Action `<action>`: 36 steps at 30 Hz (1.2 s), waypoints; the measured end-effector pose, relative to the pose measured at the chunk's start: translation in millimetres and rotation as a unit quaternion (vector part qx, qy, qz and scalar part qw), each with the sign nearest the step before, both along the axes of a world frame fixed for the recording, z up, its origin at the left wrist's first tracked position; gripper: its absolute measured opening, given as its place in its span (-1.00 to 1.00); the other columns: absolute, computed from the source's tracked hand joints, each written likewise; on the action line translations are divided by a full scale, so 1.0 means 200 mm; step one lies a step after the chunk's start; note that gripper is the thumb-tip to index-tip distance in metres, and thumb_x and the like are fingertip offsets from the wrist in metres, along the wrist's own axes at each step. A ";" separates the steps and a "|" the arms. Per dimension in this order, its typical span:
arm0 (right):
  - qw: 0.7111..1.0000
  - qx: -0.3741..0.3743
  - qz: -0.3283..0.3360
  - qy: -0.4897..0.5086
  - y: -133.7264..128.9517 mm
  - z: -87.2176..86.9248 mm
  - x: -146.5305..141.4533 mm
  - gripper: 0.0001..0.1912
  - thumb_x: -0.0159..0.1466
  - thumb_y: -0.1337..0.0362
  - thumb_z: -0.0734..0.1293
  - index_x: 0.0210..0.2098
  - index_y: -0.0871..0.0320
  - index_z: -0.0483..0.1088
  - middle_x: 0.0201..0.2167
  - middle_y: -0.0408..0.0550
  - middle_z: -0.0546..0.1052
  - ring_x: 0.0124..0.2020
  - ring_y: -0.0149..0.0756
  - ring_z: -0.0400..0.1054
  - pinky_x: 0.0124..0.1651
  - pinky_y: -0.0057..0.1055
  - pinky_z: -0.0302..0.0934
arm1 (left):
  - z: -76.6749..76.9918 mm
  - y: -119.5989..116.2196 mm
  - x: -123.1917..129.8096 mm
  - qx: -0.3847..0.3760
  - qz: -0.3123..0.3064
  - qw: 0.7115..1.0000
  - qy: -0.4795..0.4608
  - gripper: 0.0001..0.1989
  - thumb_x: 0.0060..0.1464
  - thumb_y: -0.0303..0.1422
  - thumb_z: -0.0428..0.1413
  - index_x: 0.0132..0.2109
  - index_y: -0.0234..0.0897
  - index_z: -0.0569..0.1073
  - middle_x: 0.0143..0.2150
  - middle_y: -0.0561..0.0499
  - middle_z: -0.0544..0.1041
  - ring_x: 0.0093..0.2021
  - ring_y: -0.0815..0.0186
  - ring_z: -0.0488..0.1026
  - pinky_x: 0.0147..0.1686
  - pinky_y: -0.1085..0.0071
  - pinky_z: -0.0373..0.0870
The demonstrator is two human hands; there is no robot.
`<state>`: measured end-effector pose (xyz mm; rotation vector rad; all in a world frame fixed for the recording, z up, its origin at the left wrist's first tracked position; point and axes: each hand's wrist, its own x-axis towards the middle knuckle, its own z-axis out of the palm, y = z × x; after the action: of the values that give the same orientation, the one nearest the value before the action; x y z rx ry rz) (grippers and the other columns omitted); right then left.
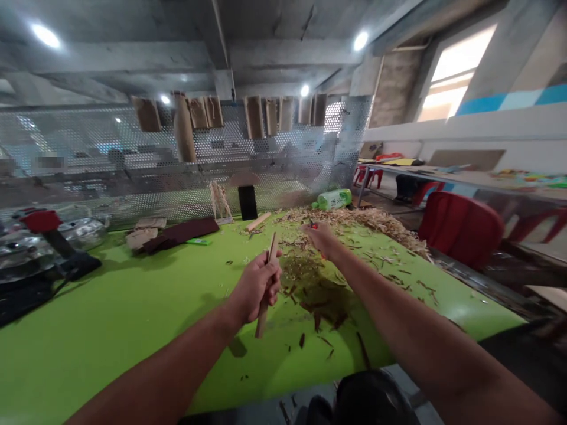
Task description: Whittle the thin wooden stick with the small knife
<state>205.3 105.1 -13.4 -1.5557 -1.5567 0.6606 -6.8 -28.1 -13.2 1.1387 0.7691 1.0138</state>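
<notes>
My left hand [261, 282] is closed around a narrow wooden stick [262, 321], held slanting above the green tabletop; its ends stick out above and below the fist. My right hand [322, 237] is farther forward, apart from the stick. Its fingers are closed on a small red-and-black tool [314, 226], mostly hidden in the grip, so its kind does not show. Dark brown shavings [316, 319] lie scattered on the table beneath and between my arms. Beyond the right hand, pale wood shavings [381, 221] are heaped.
A green-labelled plastic bottle [334, 199] lies at the back. A black phone-like slab [247, 202] stands near a small stick structure [220, 202] and a wooden strip [258, 221]. Dark brown sheets [181, 234] lie at left, near a red-topped device [42, 221]. A red chair [460, 229] stands right.
</notes>
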 end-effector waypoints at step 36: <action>0.883 0.085 0.091 -0.453 -0.36 0.03 -0.37 -0.67 0.33 0.25 0.14 -0.21 0.13 0.53 -0.30 0.12 0.61 -0.27 -0.18 0.52 -0.21 -0.40 0.26 | -0.02 0.11 -0.02 -0.010 0.083 0.993 0.079 -0.89 0.03 -0.38 0.05 -0.29 -0.20 0.23 -0.60 0.26 0.13 -0.74 0.54 -0.03 -0.81 0.58 -0.12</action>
<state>130.5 33.1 -6.5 -1.6850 -2.3782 -0.1859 -11.2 -5.3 -18.1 1.1622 1.0108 1.0608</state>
